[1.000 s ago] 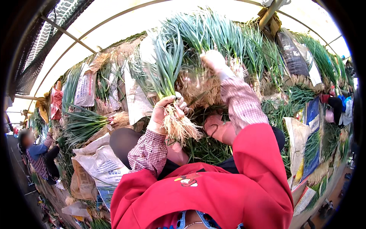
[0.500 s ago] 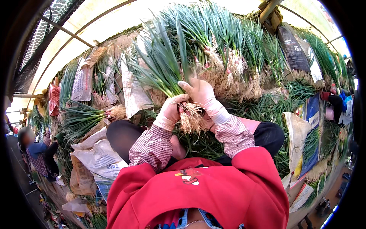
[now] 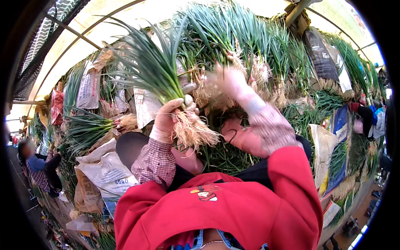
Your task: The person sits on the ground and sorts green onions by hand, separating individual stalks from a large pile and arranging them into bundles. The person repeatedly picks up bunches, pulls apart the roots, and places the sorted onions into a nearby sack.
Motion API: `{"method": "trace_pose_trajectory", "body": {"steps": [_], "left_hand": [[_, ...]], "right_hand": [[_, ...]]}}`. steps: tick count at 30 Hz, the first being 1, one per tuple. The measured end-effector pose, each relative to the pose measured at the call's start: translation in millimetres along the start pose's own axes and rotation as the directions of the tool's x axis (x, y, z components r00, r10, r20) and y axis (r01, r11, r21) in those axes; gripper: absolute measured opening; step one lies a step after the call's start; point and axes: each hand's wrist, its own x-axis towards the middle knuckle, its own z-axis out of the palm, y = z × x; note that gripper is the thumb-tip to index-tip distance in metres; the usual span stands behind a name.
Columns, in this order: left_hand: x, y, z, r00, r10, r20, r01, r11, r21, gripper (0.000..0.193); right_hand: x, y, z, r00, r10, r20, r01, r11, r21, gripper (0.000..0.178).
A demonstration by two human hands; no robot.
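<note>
My left hand, in a pale glove, is closed round a bunch of green onions. The long leaves fan up and to the left, and the pale roots hang out below the grip, in front of my lap. Raised to the right of that bunch is my right hand, also gloved. It is at the roots of the standing onions, and its fingers are smeared by motion, so I cannot tell whether they hold anything.
Another onion bunch lies at the left beside my knee. Loose green leaves cover the ground between my legs. Sacks lie at both sides, including a white one. A person sits at the far left.
My right hand has left the bunch and moved up and right toward the standing onions. My left hand has shifted left with the bunch, whose leaves now lean further left.
</note>
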Motion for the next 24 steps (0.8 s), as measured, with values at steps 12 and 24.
{"method": "trace_pose_trajectory", "body": {"steps": [12,24], "left_hand": [[25,-18,-59,0.966,-0.146,-0.214,0.127,0.987,-0.099,0.025],[14,-21,14,0.995,-0.072,-0.067,0.063,0.991,-0.121,0.061]], "right_hand": [[-16,-31,41,0.772,-0.359,-0.525,0.453,0.89,0.058,0.032],[48,65,-45,0.951,0.304,-0.059,-0.308,0.949,-0.071,0.038]]}}
